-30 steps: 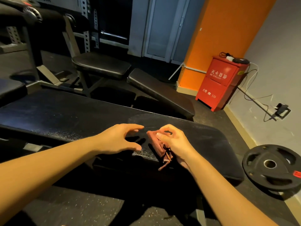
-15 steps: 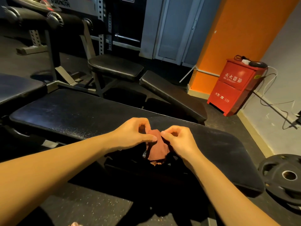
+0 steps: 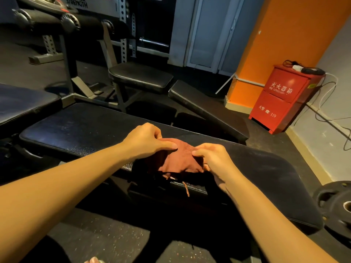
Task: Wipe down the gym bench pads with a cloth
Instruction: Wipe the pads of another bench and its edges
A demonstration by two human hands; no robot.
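A reddish-brown cloth (image 3: 180,160) lies spread over the near edge of the long black bench pad (image 3: 81,128), with a frayed strip hanging down the pad's side. My left hand (image 3: 146,141) pinches the cloth's upper left part between thumb and curled fingers. My right hand (image 3: 214,158) pinches its right edge. The cloth is stretched between the two hands. A wider black seat pad (image 3: 275,179) continues the bench to the right.
Another padded bench (image 3: 140,76) with a declined pad (image 3: 205,107) stands behind. A dark pad (image 3: 24,103) sits at the left. A red fire-extinguisher box (image 3: 283,99) stands by the orange wall. A black weight plate (image 3: 334,202) lies on the floor at right.
My left hand came over from the pad and took hold of the cloth. Both hands have since pulled the bunched cloth apart, so it lies wider and flatter.
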